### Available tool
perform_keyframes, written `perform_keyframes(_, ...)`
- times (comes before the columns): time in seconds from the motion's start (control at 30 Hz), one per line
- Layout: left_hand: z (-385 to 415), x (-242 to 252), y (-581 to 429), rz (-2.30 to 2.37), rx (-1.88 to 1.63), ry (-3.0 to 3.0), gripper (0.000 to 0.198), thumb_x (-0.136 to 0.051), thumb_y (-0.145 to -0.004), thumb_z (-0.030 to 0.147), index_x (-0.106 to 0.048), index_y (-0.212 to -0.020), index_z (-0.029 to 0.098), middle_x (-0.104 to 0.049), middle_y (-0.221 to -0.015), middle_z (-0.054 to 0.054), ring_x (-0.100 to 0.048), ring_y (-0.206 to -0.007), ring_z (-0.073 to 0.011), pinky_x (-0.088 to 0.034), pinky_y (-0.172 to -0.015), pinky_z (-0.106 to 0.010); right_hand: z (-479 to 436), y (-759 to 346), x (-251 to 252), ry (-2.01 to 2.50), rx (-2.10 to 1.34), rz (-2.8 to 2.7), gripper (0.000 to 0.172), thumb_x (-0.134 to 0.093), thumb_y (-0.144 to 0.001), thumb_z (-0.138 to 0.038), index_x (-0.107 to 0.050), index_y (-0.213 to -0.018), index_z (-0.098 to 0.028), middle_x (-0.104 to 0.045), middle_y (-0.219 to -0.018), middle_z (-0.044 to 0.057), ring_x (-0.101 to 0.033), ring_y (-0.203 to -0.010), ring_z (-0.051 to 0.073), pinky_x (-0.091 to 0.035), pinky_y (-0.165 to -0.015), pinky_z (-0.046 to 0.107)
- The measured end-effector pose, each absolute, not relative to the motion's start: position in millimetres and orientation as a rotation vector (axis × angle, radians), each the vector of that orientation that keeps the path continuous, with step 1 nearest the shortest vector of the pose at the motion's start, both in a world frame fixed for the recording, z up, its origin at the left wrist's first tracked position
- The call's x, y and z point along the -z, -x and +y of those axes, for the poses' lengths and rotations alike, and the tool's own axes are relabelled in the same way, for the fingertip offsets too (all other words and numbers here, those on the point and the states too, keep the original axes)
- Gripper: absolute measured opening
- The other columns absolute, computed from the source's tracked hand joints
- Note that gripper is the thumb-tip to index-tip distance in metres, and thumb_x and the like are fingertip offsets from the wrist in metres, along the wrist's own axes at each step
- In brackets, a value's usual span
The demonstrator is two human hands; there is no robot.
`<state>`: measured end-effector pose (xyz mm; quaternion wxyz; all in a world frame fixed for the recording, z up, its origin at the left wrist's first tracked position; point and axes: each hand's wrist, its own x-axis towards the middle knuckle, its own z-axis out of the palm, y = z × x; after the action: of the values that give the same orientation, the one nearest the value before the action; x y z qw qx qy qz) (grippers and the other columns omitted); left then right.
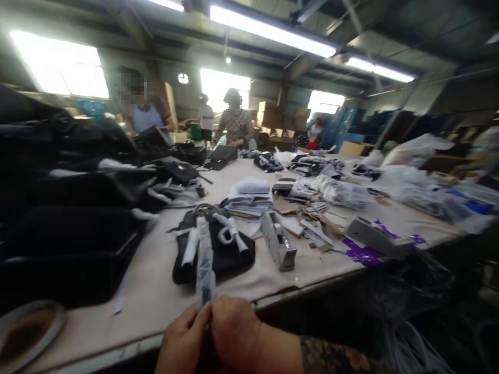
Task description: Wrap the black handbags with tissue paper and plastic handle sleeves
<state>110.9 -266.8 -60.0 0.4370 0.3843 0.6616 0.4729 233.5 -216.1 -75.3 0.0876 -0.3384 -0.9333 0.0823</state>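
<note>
Low in the frame, at the near edge of the pale cloth-covered bench (148, 291): left hand (182, 340) and right hand (234, 332) side by side and touching, backs upward, fingers curled shut around the bottom end of a long narrow strip sheathed in clear plastic (205, 265). Strip held upright and blurred, rising from the pinch above the bench edge, in front of a flat black fabric bag with white paper-wrapped handles (230, 257). Right forearm in a dark flower-patterned sleeve (335, 358), reaching in almost level from the right; left wrist cut off by the bottom of the frame. Just right of the bag, a grey metal tape dispenser (277, 241); farther right, a second grey dispenser (376, 238) among purple tape scraps. Behind the bag, a stack of folded white and blue sheets (249, 200). Along the left, a heap of black bags (58, 208); in the lower left corner, a brown tape roll (27, 332). At the far end, other people (234, 124) at work.
</note>
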Motion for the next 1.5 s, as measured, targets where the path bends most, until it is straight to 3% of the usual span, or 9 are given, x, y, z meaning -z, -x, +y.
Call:
perform_keyframes(0.13, -263.2, 64.5, -103.2, 1.718, -1.276, -1.306, 0.033, -0.059, -0.087, 0.038, -0.059, -0.061, 0.017, -0.06, -0.066, -0.002, -0.057, -0.068, -0.0174, -0.045, -0.068, -0.028, -215.3, -248.6, 66.8, 1.027, -0.481, -2.647, 0.023, -0.041, -0.09, -0.013, -0.064, -0.088, -0.012, -0.066, -0.08, 0.012, -0.059, -0.068, 0.019, -0.043, -0.063, 0.029)
perform_keyframes(0.23, -264.9, 62.0, -90.8, 1.689, -1.263, -1.536, 0.029, -0.057, -0.09, 0.027, -0.063, -0.064, 0.017, -0.058, -0.069, -0.002, -0.055, -0.069, -0.0151, -0.042, -0.066, -0.026, -198.7, -257.1, 58.9, 0.934, -1.151, -2.329, 0.038, -0.041, -0.099, -0.038, -0.058, -0.073, -0.016, -0.057, -0.068, 0.004, -0.051, -0.062, 0.013, -0.039, -0.059, 0.026)
perform_keyframes(0.37, -266.6, 60.3, -79.7, 1.552, -1.201, -1.796, 0.018, -0.057, -0.092, 0.021, -0.072, -0.083, 0.018, -0.063, -0.084, -0.004, -0.058, -0.077, -0.0149, -0.044, -0.072, -0.025, -182.3, -256.1, 54.3, 1.013, -2.115, -1.582, 0.049, -0.055, -0.087, -0.064, -0.052, -0.072, -0.018, -0.039, -0.056, -0.007, -0.02, -0.043, 0.005, -0.015, -0.04, 0.02)
perform_keyframes(0.6, -260.7, 68.4, -66.6, 1.449, -1.161, -1.943, 0.018, -0.059, -0.09, 0.018, -0.069, -0.075, 0.017, -0.062, -0.081, -0.003, -0.056, -0.073, -0.0131, -0.043, -0.067, -0.024, -174.1, -236.5, 64.3, 1.009, -2.469, -0.851, 0.043, -0.085, -0.063, -0.039, -0.047, -0.071, -0.019, -0.029, -0.051, -0.012, -0.014, -0.044, 0.002, -0.01, -0.039, 0.015)
perform_keyframes(0.8, -258.8, 64.1, -61.5, 1.443, -1.173, -1.815, 0.023, -0.057, -0.092, 0.028, -0.068, -0.076, 0.015, -0.064, -0.085, -0.006, -0.058, -0.081, -0.0163, -0.045, -0.074, -0.027, -179.1, -222.8, 58.8, 1.012, -2.233, -1.056, 0.04, -0.083, -0.066, -0.041, -0.051, -0.073, -0.018, -0.03, -0.049, -0.012, -0.015, -0.042, 0.002, -0.009, -0.039, 0.018)
perform_keyframes(0.9, -253.7, 61.9, -64.4, 1.395, -1.171, -1.395, 0.038, -0.061, -0.088, 0.048, -0.067, -0.075, 0.013, -0.057, -0.066, -0.002, -0.051, -0.063, -0.0135, -0.041, -0.061, -0.025, -180.5, -217.3, 59.9, 1.021, -2.048, -1.281, 0.044, -0.079, -0.068, -0.052, -0.053, -0.07, -0.017, -0.033, -0.046, -0.011, -0.018, -0.04, 0.003, -0.011, -0.039, 0.02)
perform_keyframes(1.07, -233.7, 57.9, -73.1, 1.396, -1.203, -0.844, 0.062, -0.058, -0.075, 0.076, -0.061, -0.075, 0.014, -0.036, -0.048, 0.007, -0.029, -0.043, -0.0085, -0.024, -0.043, -0.024, -181.5, -206.7, 56.1, 1.0, -1.438, -1.735, 0.036, -0.062, -0.086, -0.047, -0.059, -0.069, -0.015, -0.057, -0.062, 0.001, -0.048, -0.059, 0.012, -0.037, -0.055, 0.025)
perform_keyframes(1.23, -214.0, 37.7, -75.4, 1.5, -1.266, -1.081, 0.056, -0.058, -0.078, 0.071, -0.06, -0.065, 0.017, -0.051, -0.058, -0.001, -0.045, -0.054, -0.0143, -0.035, -0.051, -0.027, -175.4, -203.3, 56.7, 0.887, -0.628, -2.126, 0.029, -0.038, -0.098, -0.025, -0.063, -0.087, -0.015, -0.068, -0.082, 0.009, -0.063, -0.077, 0.02, -0.047, -0.071, 0.03)
perform_keyframes(1.5, -189.4, 22.2, -49.3, 1.711, -1.218, -1.319, 0.039, -0.056, -0.086, 0.057, -0.064, -0.066, 0.024, -0.065, -0.071, -0.006, -0.06, -0.07, -0.0243, -0.047, -0.063, -0.032, -120.5, -188.7, 94.6, 0.739, 0.079, -2.34, 0.019, -0.045, -0.092, -0.017, -0.061, -0.083, -0.019, -0.059, -0.06, 0.006, -0.05, -0.041, 0.016, -0.022, -0.038, 0.03)
